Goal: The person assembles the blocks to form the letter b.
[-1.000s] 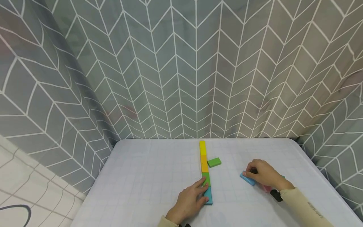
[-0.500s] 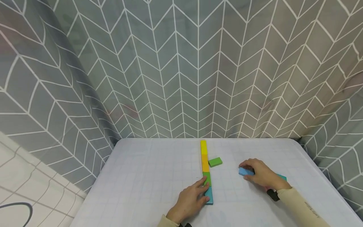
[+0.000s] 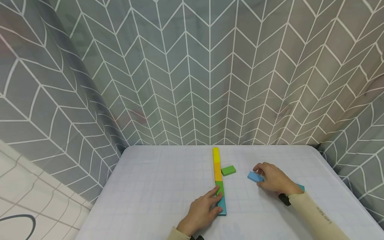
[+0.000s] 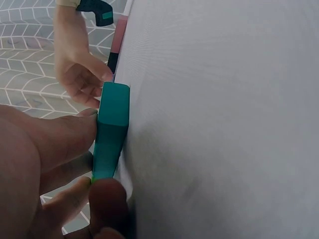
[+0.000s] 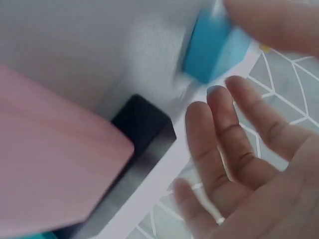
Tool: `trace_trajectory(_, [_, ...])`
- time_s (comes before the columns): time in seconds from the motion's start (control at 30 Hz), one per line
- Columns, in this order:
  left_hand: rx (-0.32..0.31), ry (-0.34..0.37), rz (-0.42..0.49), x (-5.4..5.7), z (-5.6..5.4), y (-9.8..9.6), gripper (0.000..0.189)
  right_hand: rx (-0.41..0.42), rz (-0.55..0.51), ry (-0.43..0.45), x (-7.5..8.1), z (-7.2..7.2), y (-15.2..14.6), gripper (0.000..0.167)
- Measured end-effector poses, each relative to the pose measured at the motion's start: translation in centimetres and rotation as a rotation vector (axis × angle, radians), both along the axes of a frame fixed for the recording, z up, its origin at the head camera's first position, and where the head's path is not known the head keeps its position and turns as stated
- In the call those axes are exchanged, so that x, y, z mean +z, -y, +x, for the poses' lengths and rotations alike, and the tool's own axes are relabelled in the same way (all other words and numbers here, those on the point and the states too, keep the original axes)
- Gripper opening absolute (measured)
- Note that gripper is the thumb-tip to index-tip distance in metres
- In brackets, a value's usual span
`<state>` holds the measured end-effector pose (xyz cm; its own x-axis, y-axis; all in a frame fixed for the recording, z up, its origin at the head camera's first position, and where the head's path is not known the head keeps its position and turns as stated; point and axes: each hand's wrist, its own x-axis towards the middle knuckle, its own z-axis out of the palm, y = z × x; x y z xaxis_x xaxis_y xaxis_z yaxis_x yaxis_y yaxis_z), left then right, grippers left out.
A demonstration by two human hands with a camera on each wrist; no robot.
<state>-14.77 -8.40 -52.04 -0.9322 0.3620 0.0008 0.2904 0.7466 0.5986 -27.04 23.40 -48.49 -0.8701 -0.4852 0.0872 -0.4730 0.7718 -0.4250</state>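
Note:
My left hand (image 3: 199, 213) rests its fingertips and thumb on the near end of a straight row of flat blocks. They touch the green block (image 3: 219, 184) and the teal block (image 3: 222, 209), which also shows close up in the left wrist view. Farther along the row lie an orange block (image 3: 217, 171) and a yellow block (image 3: 216, 155). To the right, my right hand (image 3: 273, 179) has a light blue block (image 3: 254, 177) between thumb and fingers. In the right wrist view this block and the thumb (image 5: 279, 25) are blurred.
A loose green block (image 3: 229, 170) lies slantwise beside the orange one. Below my right hand are a black block (image 5: 144, 129) and a pink block (image 5: 55, 154); a teal block (image 3: 301, 187) shows behind the wrist. A patterned curtain (image 3: 198, 83) hangs beyond the white table (image 3: 150, 200).
My right hand has moved away from me and slightly left with the light blue block, which has turned along the way. The left hand stays on the row.

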Motion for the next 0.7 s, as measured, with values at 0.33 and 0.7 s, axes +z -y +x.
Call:
trace_trajectory(0.33, [-0.002, -0.008, -0.002, 0.0, 0.0, 0.0, 0.052, 0.001, -0.005, 0.023, -0.1, -0.7, 1.4, 0.033])
trace_trajectory(0.7, [0.007, 0.015, -0.004, 0.0, -0.1, -0.1, 0.052, 0.016, -0.044, 0.022, -0.6, -1.5, 2.8, 0.032])
